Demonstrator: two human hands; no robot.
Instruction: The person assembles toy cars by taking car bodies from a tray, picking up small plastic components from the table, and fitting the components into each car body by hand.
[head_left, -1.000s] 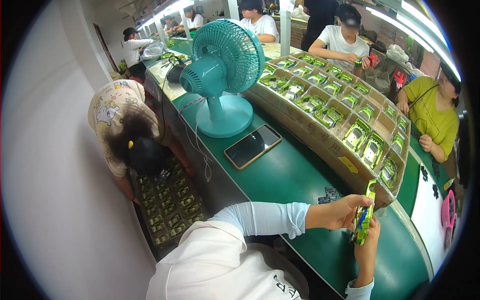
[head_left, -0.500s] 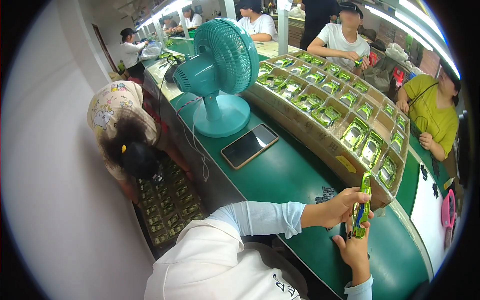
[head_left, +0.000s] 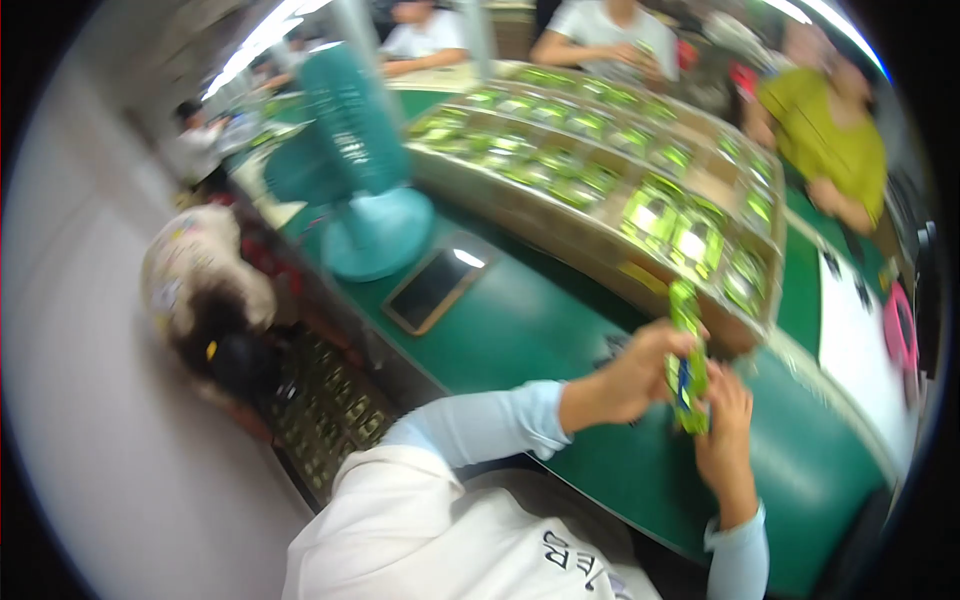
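one co-worker (head_left: pixel 210 300) bent over tray (head_left: pixel 325 415) of green pieces. teal fan (head_left: pixel 345 150), then phone (head_left: pixel 437 287), on green desk (head_left: pixel 520 345). carton (head_left: pixel 570 235) behind, compartments mostly holding green shells. left hand (head_left: pixel 630 375) closed, thumb and fingers pinching green-and-blue piece (head_left: pixel 687 378), held on end above desk, by carton's near corner. right hand (head_left: pixel 728 430) half curled at piece's lower end; blurred, grip hard to tell. pink basket (head_left: pixel 901 325) far right.
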